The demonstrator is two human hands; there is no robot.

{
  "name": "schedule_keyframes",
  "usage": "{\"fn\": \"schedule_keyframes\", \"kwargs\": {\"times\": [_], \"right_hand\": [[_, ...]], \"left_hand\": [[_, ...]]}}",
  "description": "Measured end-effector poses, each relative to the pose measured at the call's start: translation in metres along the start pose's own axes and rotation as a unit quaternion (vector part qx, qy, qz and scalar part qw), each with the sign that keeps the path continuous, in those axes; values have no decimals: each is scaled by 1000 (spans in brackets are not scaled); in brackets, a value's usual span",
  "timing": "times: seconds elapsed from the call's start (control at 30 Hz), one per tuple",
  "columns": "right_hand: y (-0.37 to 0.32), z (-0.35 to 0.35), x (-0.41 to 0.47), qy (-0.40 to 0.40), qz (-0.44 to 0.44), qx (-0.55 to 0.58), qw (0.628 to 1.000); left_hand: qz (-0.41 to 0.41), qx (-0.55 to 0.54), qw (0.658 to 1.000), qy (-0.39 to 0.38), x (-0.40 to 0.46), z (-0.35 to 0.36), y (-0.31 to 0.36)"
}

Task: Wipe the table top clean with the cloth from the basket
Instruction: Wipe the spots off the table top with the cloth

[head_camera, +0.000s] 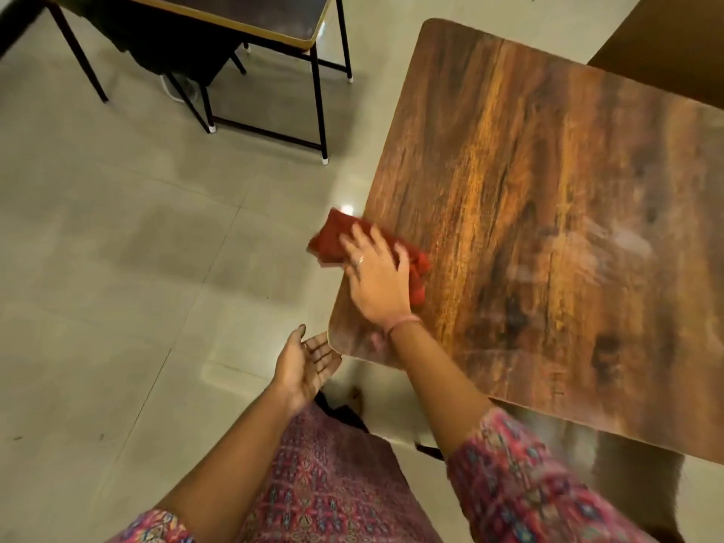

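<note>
Pale floor tiles (117, 237) fill most of the left side, kinda glossy with a light glare right by the table edge. Up top there's a second table (250, 17) with a dark top, yellowish trim and thin black legs, and something dark sits under it, can't tell what. On the right is the wooden table (548, 190), brown grain, with some whitish smudgy streaks toward the right side. The red cloth (333, 241) is bunched up at the table's left edge, part of it hanging past the edge. The right hand (374, 276) lies flat on top of it, fingers spread and pressing down, ring on one finger. The left hand (303, 366) hovers just off the near corner, palm up, fingers relaxed, holding nothing.
</note>
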State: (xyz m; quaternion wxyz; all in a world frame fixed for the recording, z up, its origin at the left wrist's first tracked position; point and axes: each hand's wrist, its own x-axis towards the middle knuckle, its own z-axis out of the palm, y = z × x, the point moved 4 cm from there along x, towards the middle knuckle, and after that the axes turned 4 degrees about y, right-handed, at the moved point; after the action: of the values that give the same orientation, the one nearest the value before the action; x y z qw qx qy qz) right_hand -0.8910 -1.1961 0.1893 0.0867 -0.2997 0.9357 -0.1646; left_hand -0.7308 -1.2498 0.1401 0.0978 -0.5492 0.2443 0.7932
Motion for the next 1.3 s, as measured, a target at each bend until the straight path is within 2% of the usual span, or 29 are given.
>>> {"fn": "schedule_keyframes", "kwargs": {"times": [0.13,0.23,0.3,0.4,0.47,0.53,0.6,0.7,0.77,0.87,0.93,0.97,1.03,1.17,1.27,1.3], "right_hand": [[-16,20,-122,-50,-67,-3,996],[29,7,-164,-67,-70,-26,995],[81,-16,-164,-33,13,-9,999],[151,-57,-151,55,239,28,969],[158,-63,-136,88,347,41,933],[132,-51,-123,112,399,39,909],[82,-28,-112,113,355,22,928],[-2,12,-112,59,198,0,978],[-28,25,-121,21,116,-10,993],[-8,15,-133,-16,18,-7,1000],[33,0,-139,-15,11,-16,1000],[60,-10,-143,1,41,-16,999],[122,-36,-152,50,154,-8,987],[235,-87,-161,108,375,-11,920],[248,-98,-125,141,509,27,849],[236,-97,-110,151,522,34,839]], "left_hand": [[4,-47,999,4,-5,-6,-5],[7,-7,1000,2,-9,-16,-6],[4,13,1000,-21,-13,-19,-6],[4,31,999,-39,-25,-22,-7],[5,26,999,-39,-32,-26,-11],[17,17,999,-38,-38,-34,-18],[32,29,999,-27,-44,-40,-27],[62,66,996,18,-51,-45,-38],[86,78,992,41,-53,-44,-37],[118,82,988,48,-50,-35,-26],[140,88,985,41,-49,-22,-17],[153,94,983,36,-49,-16,-13],[178,119,977,25,-48,-2,-8],[228,193,954,7,-47,32,-7],[261,230,938,3,-44,68,-7],[273,236,932,3,-43,79,-9]]}}
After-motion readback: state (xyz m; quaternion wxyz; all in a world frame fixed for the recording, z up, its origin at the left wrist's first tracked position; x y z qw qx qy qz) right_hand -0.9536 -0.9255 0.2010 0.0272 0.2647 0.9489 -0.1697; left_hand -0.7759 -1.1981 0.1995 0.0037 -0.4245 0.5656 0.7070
